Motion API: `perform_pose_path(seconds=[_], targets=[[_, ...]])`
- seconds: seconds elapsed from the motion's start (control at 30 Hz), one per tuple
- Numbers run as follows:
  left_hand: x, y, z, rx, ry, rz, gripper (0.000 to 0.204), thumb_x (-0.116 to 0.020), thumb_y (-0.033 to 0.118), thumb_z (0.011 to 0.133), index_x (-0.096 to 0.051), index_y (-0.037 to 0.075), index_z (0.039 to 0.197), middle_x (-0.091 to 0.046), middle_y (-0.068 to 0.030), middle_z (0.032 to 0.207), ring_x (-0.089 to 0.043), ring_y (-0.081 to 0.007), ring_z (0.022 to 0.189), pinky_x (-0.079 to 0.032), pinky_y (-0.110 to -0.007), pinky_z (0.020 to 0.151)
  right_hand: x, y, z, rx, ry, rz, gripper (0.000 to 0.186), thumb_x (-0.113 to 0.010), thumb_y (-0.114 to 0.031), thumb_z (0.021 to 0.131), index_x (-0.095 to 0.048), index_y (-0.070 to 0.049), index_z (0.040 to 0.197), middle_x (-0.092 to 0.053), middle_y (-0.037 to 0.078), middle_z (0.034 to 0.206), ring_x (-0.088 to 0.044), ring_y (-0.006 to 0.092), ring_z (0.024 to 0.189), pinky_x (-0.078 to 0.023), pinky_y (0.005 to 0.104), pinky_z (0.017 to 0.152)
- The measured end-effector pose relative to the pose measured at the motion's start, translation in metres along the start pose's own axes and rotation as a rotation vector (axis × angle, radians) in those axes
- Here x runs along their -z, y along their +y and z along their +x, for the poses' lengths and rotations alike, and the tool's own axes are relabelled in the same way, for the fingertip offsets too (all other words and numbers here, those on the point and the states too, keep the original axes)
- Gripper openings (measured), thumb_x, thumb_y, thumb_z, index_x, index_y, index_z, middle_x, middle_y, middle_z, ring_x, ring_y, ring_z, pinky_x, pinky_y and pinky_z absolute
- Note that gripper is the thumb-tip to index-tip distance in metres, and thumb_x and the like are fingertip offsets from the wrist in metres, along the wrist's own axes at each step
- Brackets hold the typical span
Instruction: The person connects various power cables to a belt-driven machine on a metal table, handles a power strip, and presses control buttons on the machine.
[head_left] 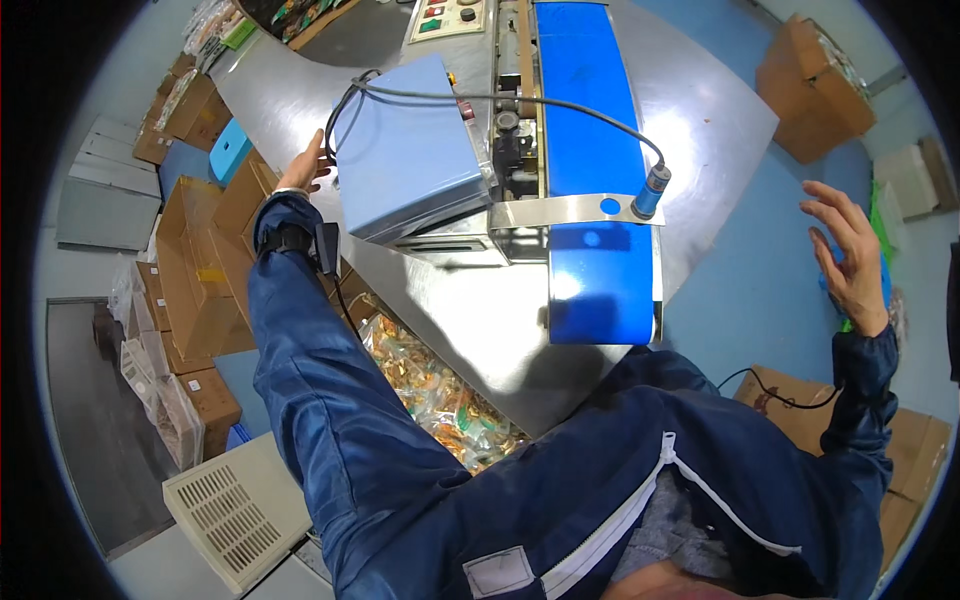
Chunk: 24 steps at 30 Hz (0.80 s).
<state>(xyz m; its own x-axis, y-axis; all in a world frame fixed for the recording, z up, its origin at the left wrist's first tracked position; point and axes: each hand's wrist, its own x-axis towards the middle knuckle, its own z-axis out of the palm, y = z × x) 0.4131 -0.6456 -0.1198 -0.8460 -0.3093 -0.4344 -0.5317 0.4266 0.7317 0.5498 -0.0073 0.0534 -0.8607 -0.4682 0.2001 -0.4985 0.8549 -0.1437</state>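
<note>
Left hand (pixel 305 170), digits apart: just left of the light-blue housing (pixel 410 140). Right hand (pixel 853 260), digits apart: well right of the housing, beyond the blue belt (pixel 600 295).

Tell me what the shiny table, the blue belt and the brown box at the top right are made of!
Table: probably polished metal; it's silvery with bright glare.
Blue belt: smooth and slightly glossy, so maybe plastic or rubber; I can't tell which.
Brown box: likely cardboard; it's dull, plain brown.
</note>
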Motion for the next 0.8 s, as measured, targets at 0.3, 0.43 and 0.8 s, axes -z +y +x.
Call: perform_pose_path(seconds=[0.3, 0.43, 0.8], targets=[[-0.011, -0.075, -0.075, -0.462, 0.305, 0.055, 0.040, -0.038, 0.034, 0.090, -0.057, -0.001, 0.097, -0.062, -0.0138, 0.089, -0.057, -0.0226, 0.082, -0.043, -0.032, 0.075, -0.030, 0.020, 0.004, 0.087, -0.053, 0.094, 0.024, -0.055, -0.006, 0.075, -0.057, -0.002, 0.098, -0.056, 0.012, 0.108, -0.055, 0.0284, 0.093, -0.044, 0.0335, 0.081], [-0.108, -0.116, -0.154, -0.339, 0.368, -0.051, 0.033, -0.041, 0.028, 0.090, -0.053, 0.000, 0.077, -0.055, -0.0098, 0.069, -0.051, -0.0176, 0.066, -0.040, -0.031, 0.061, -0.084, 0.054, 0.002, -0.187, -0.466, 0.157, 0.030, -0.056, -0.010, 0.073, -0.057, -0.001, 0.102, -0.058, 0.016, 0.101, -0.057, 0.0306, 0.088, -0.045, 0.0360, 0.078], [-0.322, -0.035, -0.306, 0.014, 0.243, -0.769, 0.050, -0.036, 0.040, 0.092, -0.049, -0.002, 0.116, -0.056, -0.0115, 0.107, -0.052, -0.0170, 0.096, -0.039, -0.031, 0.082, -0.166, 0.107, 0.085, 0.207, -0.519, 0.316, 0.039, -0.053, -0.020, 0.077, -0.053, 0.003, 0.108, -0.058, 0.021, 0.102, -0.055, 0.0342, 0.093, -0.043, 0.0388, 0.083]])
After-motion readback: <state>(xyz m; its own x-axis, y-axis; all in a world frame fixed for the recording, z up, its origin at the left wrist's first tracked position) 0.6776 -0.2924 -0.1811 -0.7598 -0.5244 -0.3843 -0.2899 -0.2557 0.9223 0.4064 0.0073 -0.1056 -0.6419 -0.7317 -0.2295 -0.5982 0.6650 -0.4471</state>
